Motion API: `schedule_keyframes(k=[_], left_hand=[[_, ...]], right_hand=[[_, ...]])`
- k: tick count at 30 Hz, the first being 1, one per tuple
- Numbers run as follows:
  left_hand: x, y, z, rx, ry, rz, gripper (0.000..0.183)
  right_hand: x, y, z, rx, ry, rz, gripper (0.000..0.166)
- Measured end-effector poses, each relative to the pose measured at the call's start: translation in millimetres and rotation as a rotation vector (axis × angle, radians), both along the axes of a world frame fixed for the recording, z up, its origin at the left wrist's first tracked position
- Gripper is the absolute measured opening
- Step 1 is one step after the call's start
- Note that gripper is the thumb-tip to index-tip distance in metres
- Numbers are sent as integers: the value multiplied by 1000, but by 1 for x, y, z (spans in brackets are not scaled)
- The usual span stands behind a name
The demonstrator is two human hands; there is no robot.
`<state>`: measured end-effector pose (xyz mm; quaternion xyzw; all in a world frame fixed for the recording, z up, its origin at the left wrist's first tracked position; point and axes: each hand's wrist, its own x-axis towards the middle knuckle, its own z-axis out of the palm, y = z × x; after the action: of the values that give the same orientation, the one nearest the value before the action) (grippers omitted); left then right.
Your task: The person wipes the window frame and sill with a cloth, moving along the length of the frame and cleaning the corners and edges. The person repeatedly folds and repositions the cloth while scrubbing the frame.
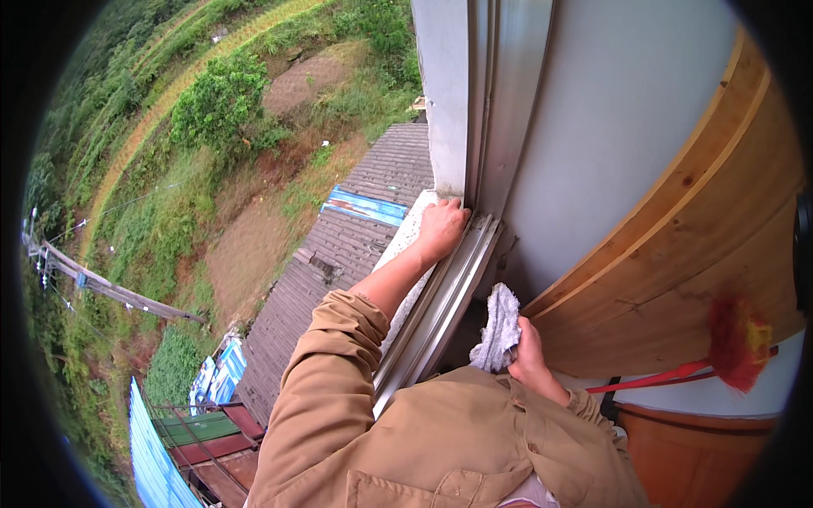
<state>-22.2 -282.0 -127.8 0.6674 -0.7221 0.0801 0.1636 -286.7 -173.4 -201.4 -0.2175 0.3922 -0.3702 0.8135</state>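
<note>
My left hand point(444, 222) reaches out over the windowsill, its fingers bent down at the corner where the white outer ledge point(406, 235) meets the window frame's upright point(492, 95). Whether anything is under those fingers is hidden. Beside that hand runs the metal sliding-window track point(444, 298), with several parallel rails. Inside the room, close to my body, my right hand point(532, 352) grips a crumpled, greyish-white cloth point(498, 327). The upper end of the cloth sticks up beyond my fingers.
A wooden panel point(641, 279) with a raised edge stands to the right. Near it is a red-handled broom point(740, 346) with red and yellow bristles. Outside, far below the ledge, lie a tiled roof point(298, 298), blue corrugated sheeting point(159, 451) and a grassy slope.
</note>
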Motion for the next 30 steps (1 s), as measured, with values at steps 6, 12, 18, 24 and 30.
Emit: schedule_keyframes(k=[6, 12, 18, 24, 30], left_hand=[[5, -11, -14, -47, 27, -60, 13], [30, 10, -7, -308, 286, 107, 8], [70, 69, 16, -164, -156, 703, 15], [-2, 47, 37, -226, 154, -85, 21], [-22, 22, 42, 92, -171, -48, 31]], right_hand=[[6, 6, 32, 26, 5, -97, 22], [4, 5, 36, 13, 9, -112, 23], [2, 1, -11, 17, -27, -21, 34], [17, 3, -10, -6, -57, 8, 32], [15, 2, -11, -29, -192, -41, 27]])
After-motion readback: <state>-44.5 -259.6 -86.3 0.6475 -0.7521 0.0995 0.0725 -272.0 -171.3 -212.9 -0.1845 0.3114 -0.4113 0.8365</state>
